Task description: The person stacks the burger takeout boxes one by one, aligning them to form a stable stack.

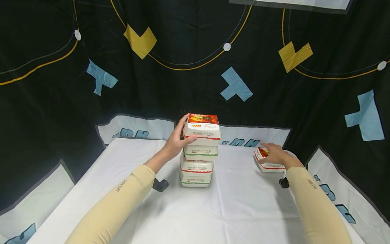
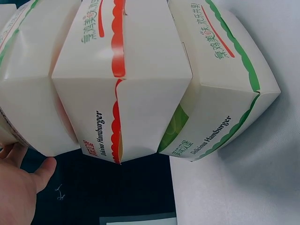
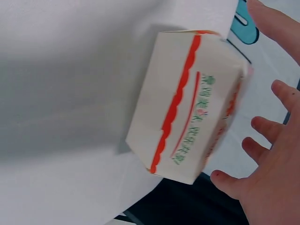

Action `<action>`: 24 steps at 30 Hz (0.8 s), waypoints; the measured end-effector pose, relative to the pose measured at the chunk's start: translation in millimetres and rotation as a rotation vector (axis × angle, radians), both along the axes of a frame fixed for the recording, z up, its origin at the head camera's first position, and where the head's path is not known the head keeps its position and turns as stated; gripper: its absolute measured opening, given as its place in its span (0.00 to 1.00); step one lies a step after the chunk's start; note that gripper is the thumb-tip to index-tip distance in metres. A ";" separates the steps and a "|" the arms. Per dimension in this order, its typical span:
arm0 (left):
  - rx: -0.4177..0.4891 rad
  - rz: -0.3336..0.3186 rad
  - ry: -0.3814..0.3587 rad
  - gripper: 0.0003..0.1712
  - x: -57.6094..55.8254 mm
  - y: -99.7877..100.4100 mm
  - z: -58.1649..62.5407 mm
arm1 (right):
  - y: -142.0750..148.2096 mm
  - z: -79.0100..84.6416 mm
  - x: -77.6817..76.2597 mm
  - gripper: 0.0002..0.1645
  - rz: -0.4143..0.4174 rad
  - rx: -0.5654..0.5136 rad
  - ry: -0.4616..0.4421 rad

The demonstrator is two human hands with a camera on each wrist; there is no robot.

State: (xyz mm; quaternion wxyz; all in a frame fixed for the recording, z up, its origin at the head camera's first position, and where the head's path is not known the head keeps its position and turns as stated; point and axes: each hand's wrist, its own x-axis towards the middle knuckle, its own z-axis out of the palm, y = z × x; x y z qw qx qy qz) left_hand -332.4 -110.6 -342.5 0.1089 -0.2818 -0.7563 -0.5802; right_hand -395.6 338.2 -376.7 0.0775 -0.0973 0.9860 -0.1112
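Note:
In the head view, several white hamburger boxes form a stack at the table's middle, with red-trimmed and green-trimmed ones alternating. My left hand [image 1: 178, 135] holds the top hamburger box [image 1: 202, 130] by its left side, thumb across the front and fingers behind. The left wrist view shows a lower red-trimmed hamburger box [image 2: 126, 79] and a green-trimmed hamburger box [image 2: 225, 61] close up. To the right, my right hand [image 1: 276, 155] hovers over a single red-trimmed hamburger box [image 3: 183, 108]. Its fingers are spread and apart from the box in the right wrist view.
A white cloth covers the table [image 1: 198, 217]. Behind it hangs a black curtain [image 1: 182, 91] with taped shapes and strings. White lettered panels [image 1: 146, 123] line the table's far edge and sides. A dark wrist camera [image 1: 160, 185] sits by the left sleeve.

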 end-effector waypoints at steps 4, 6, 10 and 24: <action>-0.003 -0.009 -0.013 0.50 -1.0 0.4 0.8 | 5.2 -6.2 1.1 0.61 -0.022 -0.017 -0.020; -0.007 -0.015 -0.022 0.50 -1.5 1.0 1.9 | 7.7 -9.6 1.7 0.61 -0.028 -0.021 -0.029; -0.015 -0.015 -0.024 0.51 -2.2 1.4 2.6 | 11.9 -15.8 0.7 0.63 -0.033 -0.027 -0.039; -0.010 0.023 -0.012 0.49 -0.3 1.0 1.0 | 16.6 -26.4 -4.3 0.64 -0.026 0.022 -0.021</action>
